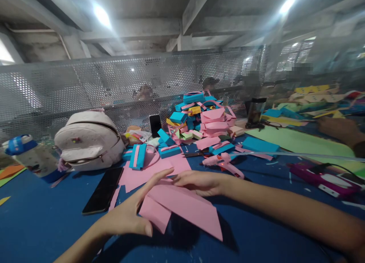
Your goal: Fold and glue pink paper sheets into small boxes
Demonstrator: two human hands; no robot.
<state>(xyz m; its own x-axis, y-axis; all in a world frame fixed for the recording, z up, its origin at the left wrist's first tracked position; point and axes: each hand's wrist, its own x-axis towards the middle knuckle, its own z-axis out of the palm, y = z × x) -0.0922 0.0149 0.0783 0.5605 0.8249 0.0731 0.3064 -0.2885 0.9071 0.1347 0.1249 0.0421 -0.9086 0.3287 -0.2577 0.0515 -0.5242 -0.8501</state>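
Here are both hands, right in the middle of the blue worktop (51, 225), around the pink folded paper (188, 206), a smooth, stiff sheet creased into a long slanting panel with a shorter squarish flap at its left. The left hand (125, 213) is spread wide, forefinger along the far side and thumb by the flap, framing that end; whether it pinches, I can't tell. The right hand (199, 181) comes over the far edge with its fingers bent, tips partly hidden, so its hold can't be read either. A dark shadow falls beneath the near end of the panel, and just beyond lie flat pink sheets (159, 173), crisp-edged. Behind the right hand sits a glossy pink glue gun (224, 162), a translucent strand (273, 153) stretching off right from near it. Up at the back, a tumbling heap of matte, box-shaped paper pieces (213, 118), blue and pink, loops of band curling out of it! Left, a flat black phone (104, 190), then a rounded, pale backpack (88, 141) with soft panels and a zip. Perforated metal screen (114, 80) across the far side, dotted with small holes.
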